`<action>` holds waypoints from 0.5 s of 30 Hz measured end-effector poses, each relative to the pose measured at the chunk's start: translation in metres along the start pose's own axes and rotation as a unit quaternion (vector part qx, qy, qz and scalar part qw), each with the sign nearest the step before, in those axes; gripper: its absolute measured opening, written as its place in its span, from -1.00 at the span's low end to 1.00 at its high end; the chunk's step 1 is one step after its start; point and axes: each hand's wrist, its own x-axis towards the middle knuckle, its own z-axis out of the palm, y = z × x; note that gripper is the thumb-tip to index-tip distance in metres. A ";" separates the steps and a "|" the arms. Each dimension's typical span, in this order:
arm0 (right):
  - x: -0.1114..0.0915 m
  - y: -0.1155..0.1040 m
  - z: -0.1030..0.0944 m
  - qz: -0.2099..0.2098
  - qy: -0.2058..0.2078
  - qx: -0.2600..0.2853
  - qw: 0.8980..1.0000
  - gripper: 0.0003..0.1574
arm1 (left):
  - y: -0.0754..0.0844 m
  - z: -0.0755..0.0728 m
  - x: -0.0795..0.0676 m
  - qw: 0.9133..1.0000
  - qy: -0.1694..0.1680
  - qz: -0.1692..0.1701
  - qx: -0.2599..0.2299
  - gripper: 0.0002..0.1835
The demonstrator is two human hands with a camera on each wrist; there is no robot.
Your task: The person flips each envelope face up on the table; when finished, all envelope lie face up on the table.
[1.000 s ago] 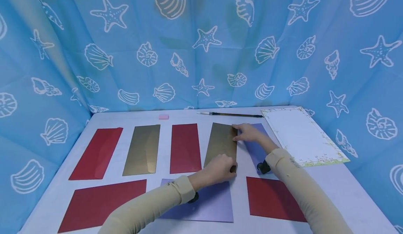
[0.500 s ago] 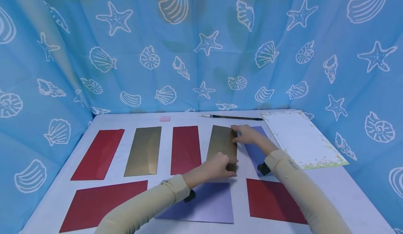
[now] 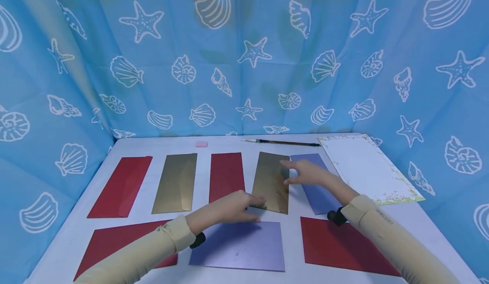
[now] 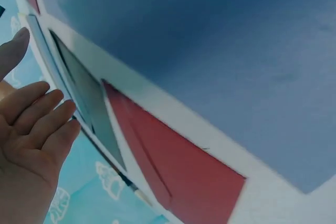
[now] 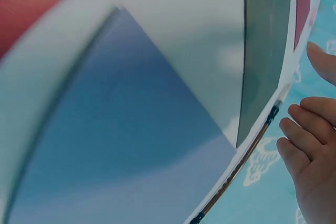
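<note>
The right-hand gold envelope (image 3: 267, 180) lies flat on the table in the back row. Over its lower left corner hovers my left hand (image 3: 231, 207), index finger and thumb spread with nothing between them. My right hand (image 3: 307, 173) is beside its right edge, fingers extended and holding nothing, partly covering a purple envelope (image 3: 318, 197). In both wrist views the palms show bare, the left palm (image 4: 31, 145) and the right palm (image 5: 317, 166). Below the left hand lies another purple envelope (image 3: 244, 250), and behind it a red envelope (image 3: 225, 171).
Farther left lie a second gold envelope (image 3: 174, 182) and a red one (image 3: 120, 186). Red envelopes (image 3: 336, 248) also flank the front purple one. A brush (image 3: 286, 142), a pink eraser-like block (image 3: 201, 144) and a flower-bordered sheet (image 3: 363, 165) lie along the back and right.
The left hand has let go of the gold envelope's lower right corner and moved left. The right hand has come away from its upper right edge. The envelope now lies flat.
</note>
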 end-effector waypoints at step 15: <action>-0.012 -0.013 0.021 -0.008 -0.060 -0.002 0.998 -0.17 | 0.002 0.011 -0.007 0.999 -0.013 -0.009 0.041 -0.39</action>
